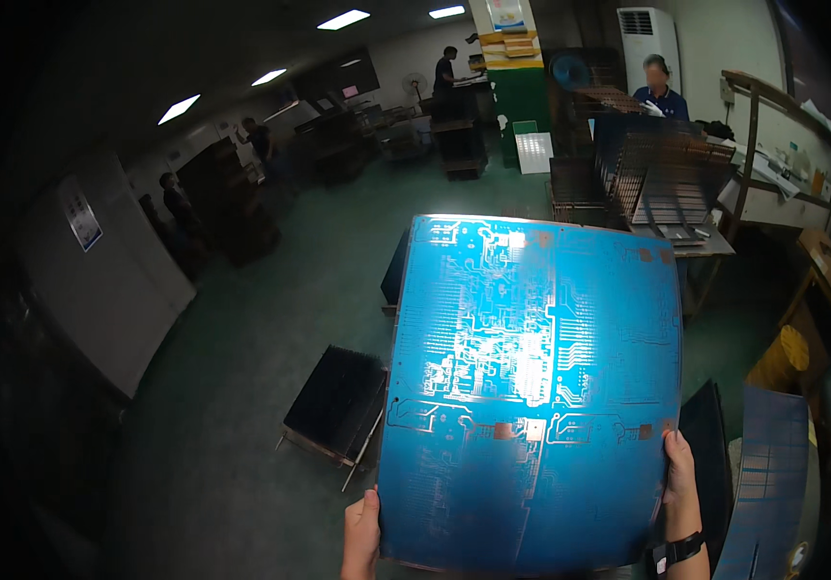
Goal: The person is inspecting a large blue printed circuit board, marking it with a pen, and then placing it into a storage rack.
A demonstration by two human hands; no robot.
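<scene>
A large blue circuit board panel (473, 483) with copper traces is held up in front of me, tilted so that light glares off its upper middle. My left hand (362, 530) grips its lower left edge, thumb on the near face. On the right edge, lower down, my right hand (678, 469) holds it the same way, with a dark band around that wrist. The fingers of both hands are mostly hidden behind the panel.
A low stand with a dark stack (336, 401) is on the green floor at left. At right, another blue panel (771, 474) leans near a yellow bag (785, 358). A rack of panels (662, 174) stands ahead, a person (662, 92) behind it. Several people are farther back.
</scene>
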